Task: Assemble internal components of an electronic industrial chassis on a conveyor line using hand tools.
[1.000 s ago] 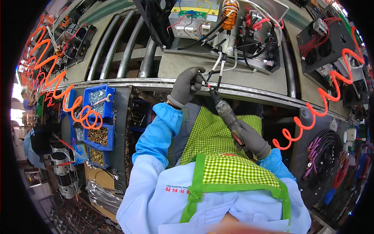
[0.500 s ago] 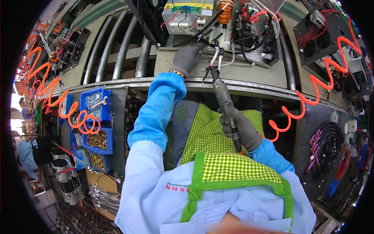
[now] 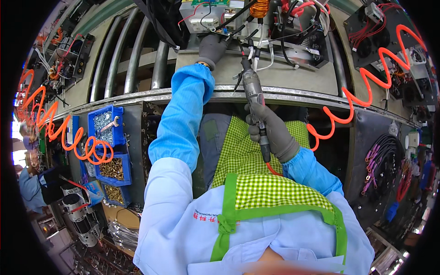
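My left hand [image 3: 211, 49], in a dark grey glove, reaches to the near side of an open electrical unit [image 3: 213, 20]. Its fingers are closed at the end of a short black cable [image 3: 236, 32]; the fingertips are partly hidden. My right hand [image 3: 274, 130], gloved alike, is wrapped round the handle of a straight grey air tool [image 3: 253, 89], with an orange hose at its lower end. The tool's nose points up to black and white cable ends hanging from the unit. A copper-wound coil [image 3: 259, 8] stands to the right of the unit's green board.
Blue bins [image 3: 104, 130] of screws and brass parts stand at left, a wrench [image 3: 111, 123] on top. Orange coiled hoses [image 3: 362, 98] hang on both sides. Metal rollers [image 3: 137, 59] lie left of the unit. Bundled black cables [image 3: 384, 160] are on the right bench.
The air tool has moved up and slightly left with my right hand, its nose now closer to the cable ends. My left hand has shifted up and left along the unit's edge.
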The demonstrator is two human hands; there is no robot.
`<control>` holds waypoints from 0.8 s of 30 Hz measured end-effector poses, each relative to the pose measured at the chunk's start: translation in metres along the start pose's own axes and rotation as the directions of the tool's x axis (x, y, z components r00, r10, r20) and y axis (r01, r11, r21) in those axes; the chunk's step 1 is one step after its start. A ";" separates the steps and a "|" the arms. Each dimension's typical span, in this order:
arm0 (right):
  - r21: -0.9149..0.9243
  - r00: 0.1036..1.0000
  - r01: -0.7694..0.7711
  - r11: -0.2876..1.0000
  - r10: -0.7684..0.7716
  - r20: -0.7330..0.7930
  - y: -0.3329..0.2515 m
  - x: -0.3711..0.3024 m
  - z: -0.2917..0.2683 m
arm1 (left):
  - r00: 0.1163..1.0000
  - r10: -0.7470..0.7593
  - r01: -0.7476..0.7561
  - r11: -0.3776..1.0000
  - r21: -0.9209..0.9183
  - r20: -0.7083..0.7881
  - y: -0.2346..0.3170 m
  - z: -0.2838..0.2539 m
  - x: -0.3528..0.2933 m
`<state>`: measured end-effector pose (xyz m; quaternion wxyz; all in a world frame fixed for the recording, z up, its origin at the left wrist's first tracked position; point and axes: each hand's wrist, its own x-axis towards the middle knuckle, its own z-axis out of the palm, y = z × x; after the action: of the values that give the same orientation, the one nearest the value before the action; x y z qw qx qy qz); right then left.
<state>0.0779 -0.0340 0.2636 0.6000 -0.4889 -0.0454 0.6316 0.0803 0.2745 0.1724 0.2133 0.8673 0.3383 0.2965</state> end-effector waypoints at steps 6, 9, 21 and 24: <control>0.035 1.000 -0.018 0.999 0.017 0.021 0.000 0.007 -0.004 | 0.995 -0.072 0.069 0.997 0.041 0.076 0.009 -0.010 -0.002; 0.055 1.000 -0.024 0.998 0.023 0.019 0.003 0.008 -0.004 | 0.998 -0.047 0.047 0.999 0.014 0.046 0.000 -0.004 -0.002; 0.086 1.000 -0.008 0.996 0.007 0.018 0.005 0.022 0.000 | 0.995 -0.036 0.035 0.999 0.019 0.094 0.016 -0.017 -0.009; 0.069 1.000 0.021 0.997 -0.021 0.002 0.004 0.023 0.004 | 0.994 -0.047 0.051 0.998 0.041 -0.096 0.006 -0.011 -0.018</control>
<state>0.0767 -0.0147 0.2503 0.6231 -0.4665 -0.0298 0.6271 0.0649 0.2599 0.1772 0.1853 0.8480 0.3757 0.3247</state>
